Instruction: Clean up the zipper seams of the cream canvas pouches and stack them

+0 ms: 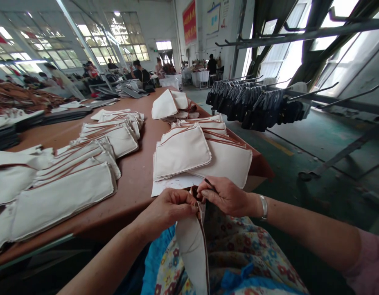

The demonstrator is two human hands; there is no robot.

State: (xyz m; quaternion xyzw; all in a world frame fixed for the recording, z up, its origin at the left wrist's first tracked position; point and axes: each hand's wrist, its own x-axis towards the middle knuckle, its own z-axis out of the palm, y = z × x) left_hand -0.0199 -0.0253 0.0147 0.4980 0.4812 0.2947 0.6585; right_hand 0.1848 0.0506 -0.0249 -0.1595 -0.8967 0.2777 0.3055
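Left hand: Where my left hand pinches thumb against fingers, it grasps the upper end of a long cream fabric piece with brown edging, hanging below them over flower-printed, blue-edged cloth.
Right hand: My right hand, above a silver bracelet, clasps a thin dark tool, fingertips at the piece's brown upper end, just beside the left ones.
Table: Beyond my fingers, a brown-covered table bears cream stacks ahead and cream stacks to their left.
Rack: Farther, right of my fingers, black bundles hang from metal bars.
Room: Farthest ahead, a dark-clothed person.
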